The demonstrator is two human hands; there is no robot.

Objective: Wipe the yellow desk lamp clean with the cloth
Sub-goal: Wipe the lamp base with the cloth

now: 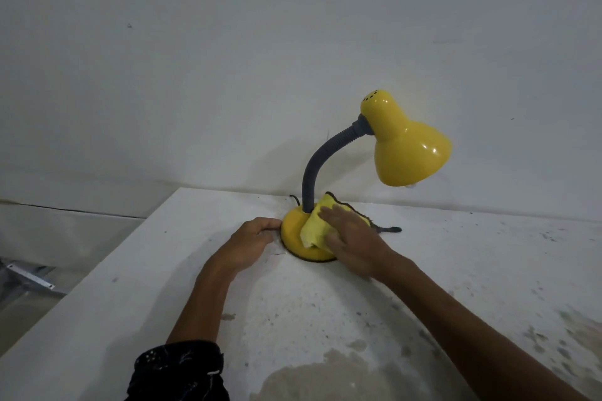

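Observation:
A yellow desk lamp (407, 146) stands on a white table (325, 319) near the wall, with a grey flexible neck (322, 156) and a round yellow base (293, 231). A yellow cloth (314, 226) with a dark edge lies over the right part of the base. My right hand (353, 238) lies flat on the cloth with straight fingers, pressing it onto the base. My left hand (252, 241) rests on the table at the base's left edge, its fingers curled against the rim.
The tabletop is stained and speckled, with a brownish patch (325, 378) at the front. Its left edge (107, 270) drops off to a lower area. A dark cord (389, 230) lies behind the base. A white wall rises directly behind the lamp.

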